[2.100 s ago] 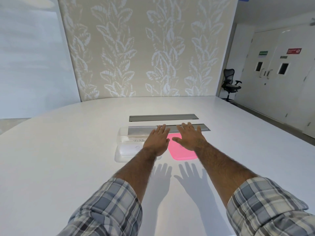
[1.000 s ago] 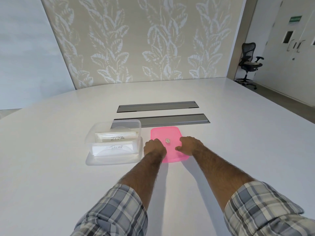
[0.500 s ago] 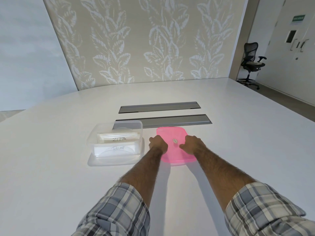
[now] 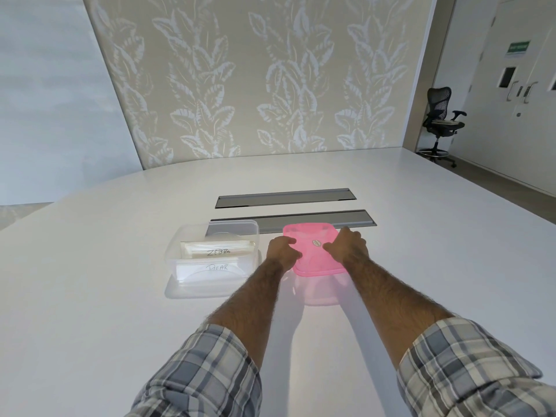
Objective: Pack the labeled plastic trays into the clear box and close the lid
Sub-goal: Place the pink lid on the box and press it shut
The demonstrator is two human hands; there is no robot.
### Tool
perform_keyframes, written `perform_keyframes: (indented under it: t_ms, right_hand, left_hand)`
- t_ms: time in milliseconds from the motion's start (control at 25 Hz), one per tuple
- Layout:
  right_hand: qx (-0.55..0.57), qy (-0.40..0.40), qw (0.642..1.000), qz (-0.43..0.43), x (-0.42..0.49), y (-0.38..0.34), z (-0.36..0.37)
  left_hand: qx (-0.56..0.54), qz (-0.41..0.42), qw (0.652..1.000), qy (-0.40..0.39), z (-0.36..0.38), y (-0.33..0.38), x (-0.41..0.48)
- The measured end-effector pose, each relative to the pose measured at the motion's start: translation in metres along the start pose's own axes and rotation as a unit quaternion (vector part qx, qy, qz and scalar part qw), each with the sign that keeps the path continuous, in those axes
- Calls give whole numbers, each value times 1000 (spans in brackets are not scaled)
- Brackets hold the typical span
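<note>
Shows a broad white desk (image 4: 421, 281), smooth, with a rounded far edge. Carries two long grey strips set flush in its middle, the far strip (image 4: 285, 197) and the near strip (image 4: 319, 218) lying parallel and a little apart. Bears a clear box (image 4: 174, 260) left of centre, standing flat on the surface, its far right corner overlapping the left end of the near strip.

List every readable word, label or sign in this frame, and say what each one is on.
"ZEBRA": handwritten on the rear tray in the clear box.
"?EAR": handwritten on the front tray; first letter unclear.
Too small to read: round sticker on the pink lid.
Blurred, unreadable: green sign above the doors.
</note>
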State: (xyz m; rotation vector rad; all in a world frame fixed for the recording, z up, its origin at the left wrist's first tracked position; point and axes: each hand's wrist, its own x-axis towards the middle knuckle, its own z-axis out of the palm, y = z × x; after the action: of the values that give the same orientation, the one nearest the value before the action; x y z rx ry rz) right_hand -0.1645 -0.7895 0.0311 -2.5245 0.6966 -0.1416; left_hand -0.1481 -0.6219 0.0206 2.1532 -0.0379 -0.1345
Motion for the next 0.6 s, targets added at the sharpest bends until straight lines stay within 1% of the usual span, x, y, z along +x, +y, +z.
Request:
perform_keyframes:
  t_ms: [80,160,320,440,520,600]
  right_hand:
    - [14,19,1000,-1,-4,-6,-4]
    - [32,36,999,2,-8,-16,-9]
    - [103,52,993,39,-22,-42,-23]
    - [184,64,980,44,-37,-66,-23]
    - [299,59,950,70,-46,-81,-21]
    - [412,23,905,102,-58,-99,-16]
  left_hand:
    - [-5,38,999,9,-10,0,-4]
    - [-34,62,997,20,-22,0,-9]
    - [-98,74,992,19,-51,0,-20]
    - [-133,80,988,25,-81,-2,-27]
    - [-137,83,986,40,-105,-9,-30]
    - [-150,77,984,53,-130,-19,-36]
